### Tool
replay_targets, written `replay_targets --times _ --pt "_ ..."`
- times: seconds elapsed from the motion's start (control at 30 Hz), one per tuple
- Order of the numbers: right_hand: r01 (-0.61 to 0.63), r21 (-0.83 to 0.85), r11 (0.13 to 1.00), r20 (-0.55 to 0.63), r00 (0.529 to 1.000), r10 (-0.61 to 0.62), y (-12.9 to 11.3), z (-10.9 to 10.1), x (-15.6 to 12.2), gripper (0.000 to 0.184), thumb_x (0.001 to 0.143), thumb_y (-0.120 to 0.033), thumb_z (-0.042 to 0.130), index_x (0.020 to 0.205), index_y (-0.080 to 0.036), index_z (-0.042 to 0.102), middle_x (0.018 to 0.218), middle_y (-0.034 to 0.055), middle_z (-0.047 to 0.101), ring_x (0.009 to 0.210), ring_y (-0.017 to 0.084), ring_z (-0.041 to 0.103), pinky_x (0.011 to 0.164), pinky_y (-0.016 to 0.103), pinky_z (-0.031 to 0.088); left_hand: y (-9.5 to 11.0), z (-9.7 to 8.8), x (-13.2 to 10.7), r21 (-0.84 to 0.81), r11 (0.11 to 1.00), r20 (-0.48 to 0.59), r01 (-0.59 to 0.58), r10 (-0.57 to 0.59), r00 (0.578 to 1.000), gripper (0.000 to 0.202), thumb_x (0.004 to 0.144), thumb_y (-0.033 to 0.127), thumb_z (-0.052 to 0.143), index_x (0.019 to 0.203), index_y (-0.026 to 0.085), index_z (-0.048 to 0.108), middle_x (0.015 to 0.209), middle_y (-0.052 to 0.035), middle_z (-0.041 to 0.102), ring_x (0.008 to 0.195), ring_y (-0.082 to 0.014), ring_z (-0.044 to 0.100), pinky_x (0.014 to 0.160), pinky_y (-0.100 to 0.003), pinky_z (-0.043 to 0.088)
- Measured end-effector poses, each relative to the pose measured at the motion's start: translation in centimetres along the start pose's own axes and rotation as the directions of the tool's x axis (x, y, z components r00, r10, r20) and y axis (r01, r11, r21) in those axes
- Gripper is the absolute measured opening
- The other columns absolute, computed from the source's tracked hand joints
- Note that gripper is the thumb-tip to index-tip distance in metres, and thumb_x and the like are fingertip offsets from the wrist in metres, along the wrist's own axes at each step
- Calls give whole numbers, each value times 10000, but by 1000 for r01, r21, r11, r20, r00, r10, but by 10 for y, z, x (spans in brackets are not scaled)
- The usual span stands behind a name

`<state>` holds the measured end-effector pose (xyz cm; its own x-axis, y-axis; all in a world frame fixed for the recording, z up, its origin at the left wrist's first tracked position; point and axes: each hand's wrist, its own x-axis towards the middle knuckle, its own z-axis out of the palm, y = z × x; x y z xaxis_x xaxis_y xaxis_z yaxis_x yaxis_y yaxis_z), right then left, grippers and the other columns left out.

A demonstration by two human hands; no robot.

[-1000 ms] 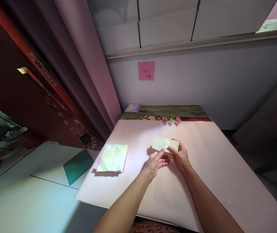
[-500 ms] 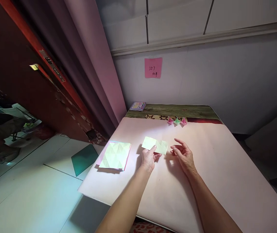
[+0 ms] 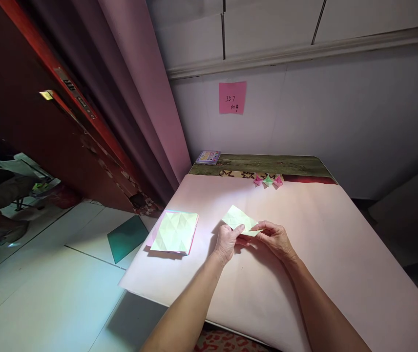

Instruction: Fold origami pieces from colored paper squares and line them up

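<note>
A pale green, creased piece of folding paper [image 3: 234,216] is held a little above the middle of the table. My left hand [image 3: 228,242] grips its lower left edge, thumb on top and fingers beneath. At its right end, my right hand [image 3: 275,239] pinches the paper between thumb and fingers. Part of the sheet is hidden behind the fingers. To the left lies a stack of coloured paper squares [image 3: 174,232], its top sheet pale green and marked with triangular creases.
Three small folded paper pieces, a green one [image 3: 268,180] between two pink ones, sit near the far edge of the pale table cover [image 3: 326,254]. A packet [image 3: 208,157] lies at the back left corner. A pink note [image 3: 232,98] is on the wall.
My right hand has moved left and taken hold of the paper, which it was apart from before. The paper has turned and now slants down to the right. My left hand keeps its grip.
</note>
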<state>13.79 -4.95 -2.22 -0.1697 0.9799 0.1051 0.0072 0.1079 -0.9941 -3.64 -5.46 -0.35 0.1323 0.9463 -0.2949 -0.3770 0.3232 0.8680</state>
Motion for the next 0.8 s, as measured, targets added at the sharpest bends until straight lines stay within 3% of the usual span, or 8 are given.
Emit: replay_targets --times 0.13,0.33,0.47,0.57,0.73,0.8 --pt "37 -20 999 -71 997 -39 -5 0 1 233 734 -392 758 820 -177 734 842 65 723 761 198 653 697 307 520 -7 -2 -1 54 997 27 -58 56 998 390 718 520 750 889 170 730 650 -58 700 651 -204 695 570 -287 552" --pt "-29 31 999 -166 986 33 -8 5 0 334 744 -486 755 725 -167 655 637 15 620 593 147 574 576 269 478 -14 -2 -2 135 985 29 -103 100 995 458 700 557 753 935 165 730 668 -58 718 667 -226 714 596 -293 540" --pt "-12 54 998 -206 978 23 -8 7 1 376 705 -463 791 905 -187 631 752 16 633 627 146 583 583 269 507 -15 -2 -2 179 979 14 -96 95 995 397 692 503 770 926 184 738 681 -56 731 603 -209 694 557 -287 528" --pt "-54 73 996 -109 992 62 -9 6 2 440 742 -464 757 1062 -197 614 744 -3 616 611 138 566 549 256 501 -16 -3 -1 182 976 37 -117 112 993 353 696 466 772 925 200 736 698 -44 733 584 -187 679 572 -281 531" --pt "-123 104 987 116 987 111 -14 10 -3 329 804 -496 688 794 -174 625 654 -5 607 537 117 532 512 243 458 -14 0 0 76 984 -34 -164 167 985 385 635 414 825 885 150 700 691 -29 709 510 -112 595 499 -213 457" --pt "-144 120 982 202 972 118 -16 14 -5 335 809 -504 682 801 -174 629 620 -9 610 520 120 530 517 251 460 -11 4 0 5 982 -82 -187 186 979 386 637 421 825 860 137 688 676 -17 694 482 -83 549 473 -192 411"
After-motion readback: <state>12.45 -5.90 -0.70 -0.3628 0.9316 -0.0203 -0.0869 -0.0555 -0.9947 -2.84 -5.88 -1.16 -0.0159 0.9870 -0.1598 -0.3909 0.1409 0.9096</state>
